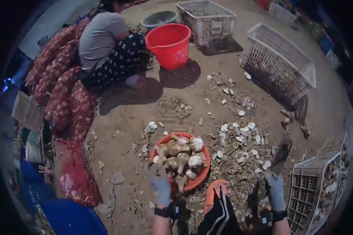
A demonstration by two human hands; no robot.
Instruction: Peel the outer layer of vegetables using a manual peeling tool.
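An orange-red plastic basin (206, 169) filled with garlic bulbs (176, 148), some with stem stubs, stands on the ground in front of me. My left hand (158, 180), in a grey glove, is at the basin's left rim beside the bulbs; its fingers are blurred, and whether it grips one cannot be told. To the right of the basin, over the trimmings, my gloved right hand (274, 188) is closed around the handle of a broad, dark-bladed knife (281, 152), the blade pointing up and away from me.
Garlic trimmings (235, 161) litter the ground right of the basin. Plastic crates stand at the right (307, 188) and far right (279, 55); another crate (214, 28) is near a red bucket (170, 47). A co-worker (106, 44) squats beside red mesh sacks of garlic (58, 88).
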